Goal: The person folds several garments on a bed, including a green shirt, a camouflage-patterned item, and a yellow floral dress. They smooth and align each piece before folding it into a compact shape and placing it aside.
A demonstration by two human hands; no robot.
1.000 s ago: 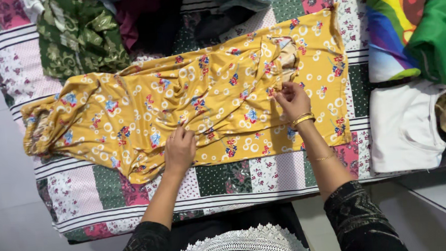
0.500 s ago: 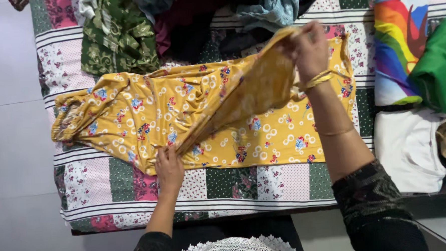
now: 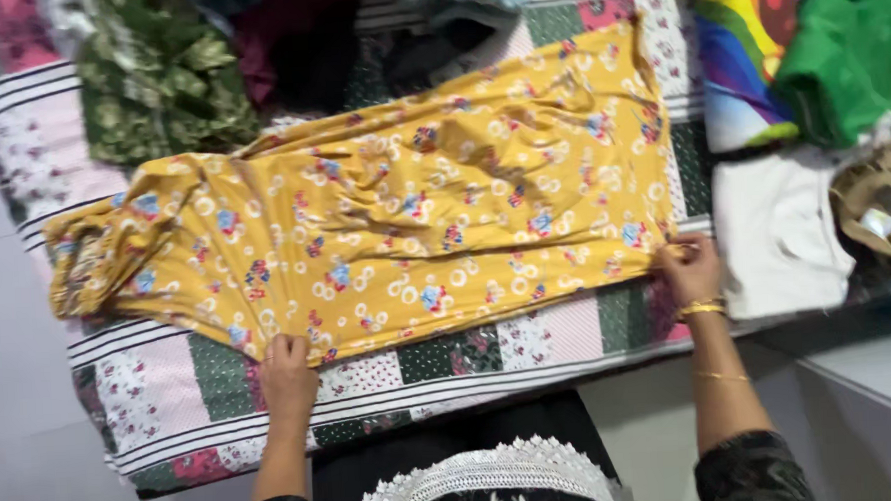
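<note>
Both hands pinch the yellow floral garment [image 3: 404, 222] — left hand [image 3: 287, 378], right hand [image 3: 689, 268] — clamped on its near edge.

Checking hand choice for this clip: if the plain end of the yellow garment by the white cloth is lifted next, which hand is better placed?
Probably the right hand: it already pinches the yellow floral garment at that corner, beside the white cloth. The left hand rests on the near edge, far toward the other end.

Garment [image 3: 395, 233] on bedspread [image 3: 451, 365], clothes pile [image 3: 257, 58] behind.
</note>
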